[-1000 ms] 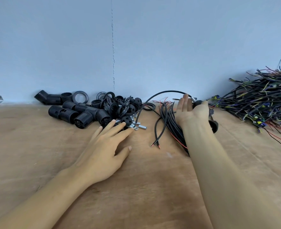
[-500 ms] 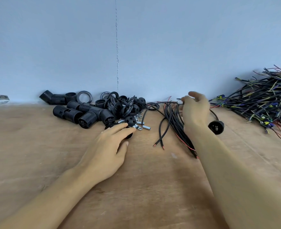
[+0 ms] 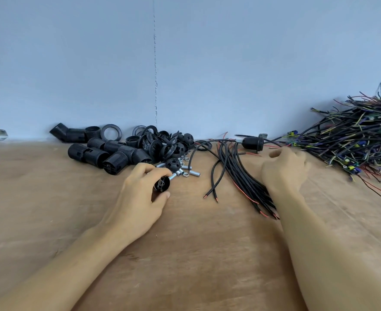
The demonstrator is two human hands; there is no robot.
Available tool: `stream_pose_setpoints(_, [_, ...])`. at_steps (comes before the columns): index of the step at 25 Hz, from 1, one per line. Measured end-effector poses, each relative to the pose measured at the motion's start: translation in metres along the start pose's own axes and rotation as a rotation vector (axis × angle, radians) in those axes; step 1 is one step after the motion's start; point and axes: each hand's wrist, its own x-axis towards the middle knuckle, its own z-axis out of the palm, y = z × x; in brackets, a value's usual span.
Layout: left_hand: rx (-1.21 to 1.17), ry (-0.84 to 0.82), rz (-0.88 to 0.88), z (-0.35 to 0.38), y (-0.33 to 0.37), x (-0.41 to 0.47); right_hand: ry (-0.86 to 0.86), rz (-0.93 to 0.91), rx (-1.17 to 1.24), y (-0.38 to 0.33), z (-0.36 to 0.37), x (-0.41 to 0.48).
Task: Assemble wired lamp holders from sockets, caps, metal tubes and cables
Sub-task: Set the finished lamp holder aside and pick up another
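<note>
Wooden bench [image 3: 50, 198]: left hand [image 3: 138, 198] grips a black cap [image 3: 162, 184], likely for wiring; right hand [image 3: 283, 169] curls above the cables [image 3: 243, 180], grip unclear.

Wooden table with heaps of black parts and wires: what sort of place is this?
Probably a small hand-assembly workbench for lamp fittings. A heap of sockets, a cable bundle and a wire tangle lie on a wooden table, and the left hand holds a cap.
</note>
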Motion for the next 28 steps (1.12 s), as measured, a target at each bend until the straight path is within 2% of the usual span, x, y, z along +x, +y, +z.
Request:
stream_pose_setpoints(3, [0.001,-0.002,-0.021,-0.002,0.001,0.001,0.234,-0.204,0.284,-0.02,0.006,-0.006])
stream_pose_setpoints(5, [-0.003,0.005,-0.033,-0.002,0.001,0.0,0.264,-0.386,0.494,-0.042,0.012,-0.015])
stream_pose_setpoints(7, [-0.007,0.02,-0.032,-0.002,0.0,0.001,0.167,-0.448,0.667,-0.062,0.023,-0.028])
stream_pose_setpoints(9, [-0.016,0.035,-0.052,-0.002,0.0,0.003,-0.037,-0.352,0.768,-0.075,0.036,-0.044])
stream_pose_setpoints(11, [-0.027,0.043,-0.08,-0.004,-0.002,0.004,-0.208,-0.302,0.759,-0.081,0.051,-0.058])
stream_pose_setpoints(13, [-0.018,0.049,-0.08,-0.005,-0.002,0.005,-0.28,-0.277,0.777,-0.085,0.061,-0.069])
stream_pose_setpoints(15, [-0.079,0.139,-0.075,-0.005,0.0,0.005,-0.315,-0.289,0.874,-0.094,0.063,-0.08])
stream_pose_setpoints(17, [-0.259,0.238,-0.185,-0.008,0.003,0.007,-0.337,-0.453,0.881,-0.102,0.063,-0.095])
stream_pose_setpoints(19, [-0.475,0.256,-0.342,-0.013,0.002,0.009,-0.375,-0.729,0.768,-0.104,0.064,-0.112])
stream_pose_setpoints(22, [-0.72,0.255,-0.428,-0.019,-0.004,0.011,-0.499,-1.073,0.636,-0.1,0.069,-0.128])
stream_pose_setpoints(25, [-0.875,0.276,-0.498,-0.019,-0.008,0.013,-0.6,-1.238,0.597,-0.096,0.072,-0.125])
stream_pose_setpoints(27, [-0.88,0.297,-0.467,-0.017,-0.01,0.013,-0.534,-1.287,0.579,-0.094,0.073,-0.114])
stream_pose_setpoints(28, [-0.863,0.305,-0.438,-0.016,-0.01,0.013,-0.46,-1.209,0.601,-0.094,0.075,-0.105])
